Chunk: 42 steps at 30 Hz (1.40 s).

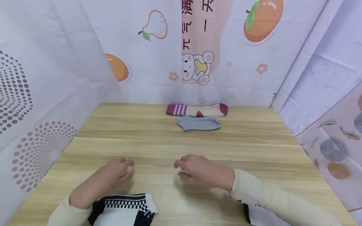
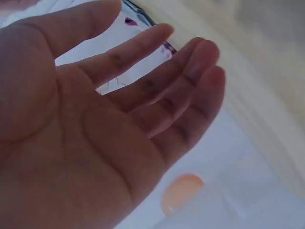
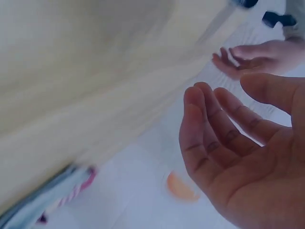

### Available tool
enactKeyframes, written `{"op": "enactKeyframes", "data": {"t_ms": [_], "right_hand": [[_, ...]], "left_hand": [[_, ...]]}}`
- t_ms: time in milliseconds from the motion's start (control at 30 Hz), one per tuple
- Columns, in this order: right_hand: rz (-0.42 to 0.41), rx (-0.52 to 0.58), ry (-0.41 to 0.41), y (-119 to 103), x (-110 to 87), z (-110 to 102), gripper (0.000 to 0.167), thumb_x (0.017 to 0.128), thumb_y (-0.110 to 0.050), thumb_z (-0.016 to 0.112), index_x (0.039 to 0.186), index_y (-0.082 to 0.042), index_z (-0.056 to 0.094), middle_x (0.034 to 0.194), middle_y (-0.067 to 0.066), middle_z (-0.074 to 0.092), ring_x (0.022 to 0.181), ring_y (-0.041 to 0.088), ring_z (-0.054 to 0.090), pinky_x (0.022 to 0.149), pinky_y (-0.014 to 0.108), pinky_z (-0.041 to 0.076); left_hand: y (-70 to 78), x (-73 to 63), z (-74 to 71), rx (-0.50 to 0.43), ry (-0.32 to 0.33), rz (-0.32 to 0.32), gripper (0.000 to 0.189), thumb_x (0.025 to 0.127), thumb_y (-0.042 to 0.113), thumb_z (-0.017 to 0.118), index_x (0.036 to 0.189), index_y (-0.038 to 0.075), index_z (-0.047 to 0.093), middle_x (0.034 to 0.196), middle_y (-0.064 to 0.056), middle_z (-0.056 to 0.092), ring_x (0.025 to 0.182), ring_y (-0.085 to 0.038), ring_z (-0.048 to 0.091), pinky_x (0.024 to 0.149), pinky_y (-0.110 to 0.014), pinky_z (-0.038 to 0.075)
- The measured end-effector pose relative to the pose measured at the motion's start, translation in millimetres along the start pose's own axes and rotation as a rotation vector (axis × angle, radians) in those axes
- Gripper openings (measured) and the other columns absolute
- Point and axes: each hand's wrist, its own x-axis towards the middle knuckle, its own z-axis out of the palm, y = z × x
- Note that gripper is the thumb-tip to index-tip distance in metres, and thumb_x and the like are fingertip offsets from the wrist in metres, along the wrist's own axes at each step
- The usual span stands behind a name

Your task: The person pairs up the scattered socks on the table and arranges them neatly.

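Observation:
My left hand (image 1: 114,174) hovers over the left half of the wooden table, fingers loosely bent and nothing in them. Facing it, my right hand (image 1: 198,171) also holds nothing, its fingers relaxed. Nearest the left hand lies a black-and-white checkered sock (image 1: 121,208), partly under the left forearm. Another black-and-white sock (image 1: 266,216) shows beneath the right sleeve, mostly hidden. Farther back, a grey ankle sock (image 1: 199,123) lies flat in front of a beige sock (image 1: 203,110) with maroon ends and purple stripes. In the left wrist view the palm (image 2: 95,129) is bare.
The wooden table (image 1: 135,141) is bounded at the back by a printed curtain (image 1: 158,69). White dotted cloth (image 1: 42,94) hangs on the left, and patterned cloth (image 1: 325,125) on the right.

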Motion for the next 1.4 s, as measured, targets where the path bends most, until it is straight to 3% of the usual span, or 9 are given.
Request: {"op": "enactKeyframes", "data": {"t_ms": [100, 200, 467, 633, 833, 967, 1100, 1300, 1400], "right_hand": [[-0.036, -0.019, -0.029, -19, -1.2, 14, 0.024, 0.098, -0.025, 0.063, 0.118, -0.013, 0.065, 0.100, -0.002, 0.068, 0.089, 0.008, 0.064, 0.080, 0.026, 0.053], [-0.063, -0.056, -0.032, -34, -3.6, 27, 0.023, 0.096, -0.026, 0.063, 0.116, -0.013, 0.062, 0.089, -0.007, 0.063, 0.079, 0.006, 0.059, 0.069, 0.022, 0.050], [-0.023, -0.108, -0.036, -50, 14.6, 48, 0.024, 0.098, -0.039, 0.060, 0.101, -0.016, 0.055, 0.076, -0.009, 0.053, 0.066, 0.004, 0.050, 0.052, 0.021, 0.041], [-0.033, -0.205, -0.061, -61, 28.7, 60, 0.018, 0.088, -0.024, 0.073, 0.094, -0.016, 0.057, 0.075, -0.007, 0.057, 0.064, 0.005, 0.053, 0.047, 0.023, 0.043], [-0.050, -0.253, -0.064, -66, 27.4, 64, 0.024, 0.075, -0.015, 0.080, 0.089, -0.017, 0.061, 0.075, -0.008, 0.059, 0.065, 0.004, 0.054, 0.048, 0.022, 0.044], [-0.028, -0.236, -0.055, -62, 22.7, 54, 0.018, 0.077, -0.016, 0.077, 0.089, -0.015, 0.063, 0.074, -0.007, 0.061, 0.064, 0.005, 0.055, 0.048, 0.022, 0.045], [0.017, -0.170, -0.028, -56, 16.2, 40, 0.009, 0.086, -0.015, 0.069, 0.085, -0.015, 0.060, 0.070, -0.008, 0.057, 0.061, 0.005, 0.053, 0.047, 0.023, 0.043], [0.058, -0.037, 0.039, -41, 6.5, 22, 0.017, 0.090, -0.014, 0.063, 0.076, -0.016, 0.053, 0.064, -0.010, 0.050, 0.055, 0.003, 0.045, 0.046, 0.021, 0.038], [0.075, -0.017, 0.076, -32, 1.2, 18, 0.020, 0.087, -0.012, 0.064, 0.072, -0.016, 0.051, 0.061, -0.011, 0.047, 0.053, 0.002, 0.042, 0.045, 0.021, 0.036]], "left_hand": [[-3.9, -21.4, 9.1, -0.008, -0.051, -0.092, 0.026, 0.092, 0.023, 0.071, 0.111, 0.006, 0.067, 0.100, -0.007, 0.065, 0.089, -0.023, 0.063, 0.078, -0.046, 0.054], [-5.6, -31.8, 17.0, -0.009, -0.084, -0.147, 0.025, 0.088, 0.023, 0.075, 0.107, 0.010, 0.067, 0.093, 0.000, 0.062, 0.082, -0.015, 0.057, 0.072, -0.039, 0.053], [-12.9, -39.2, 20.2, -0.028, -0.083, -0.207, 0.017, 0.084, 0.019, 0.079, 0.096, 0.017, 0.066, 0.084, 0.008, 0.055, 0.075, -0.008, 0.049, 0.068, -0.033, 0.050], [-15.7, -44.4, 24.1, -0.093, -0.143, -0.248, 0.021, 0.079, 0.010, 0.081, 0.089, 0.018, 0.064, 0.082, 0.009, 0.058, 0.075, -0.008, 0.052, 0.069, -0.034, 0.050], [-18.0, -50.0, 28.8, -0.153, -0.152, -0.176, 0.021, 0.080, 0.007, 0.080, 0.085, 0.018, 0.063, 0.079, 0.013, 0.060, 0.071, -0.002, 0.050, 0.063, -0.029, 0.048], [-18.9, -53.0, 27.7, -0.223, -0.164, -0.097, 0.017, 0.084, 0.007, 0.076, 0.087, 0.018, 0.063, 0.078, 0.014, 0.060, 0.068, 0.001, 0.048, 0.059, -0.025, 0.046], [-15.5, -53.2, 24.0, -0.299, -0.201, -0.085, 0.012, 0.089, 0.009, 0.072, 0.089, 0.017, 0.064, 0.077, 0.014, 0.061, 0.065, 0.001, 0.049, 0.056, -0.023, 0.046], [-5.5, -41.6, 19.8, -0.375, -0.228, -0.008, 0.007, 0.093, 0.012, 0.069, 0.092, 0.016, 0.063, 0.077, 0.015, 0.062, 0.063, 0.002, 0.051, 0.053, -0.021, 0.048], [-0.4, -29.7, 20.7, -0.336, -0.218, 0.052, 0.008, 0.092, 0.011, 0.069, 0.091, 0.015, 0.063, 0.073, 0.016, 0.058, 0.060, 0.002, 0.048, 0.052, -0.021, 0.045]]}}
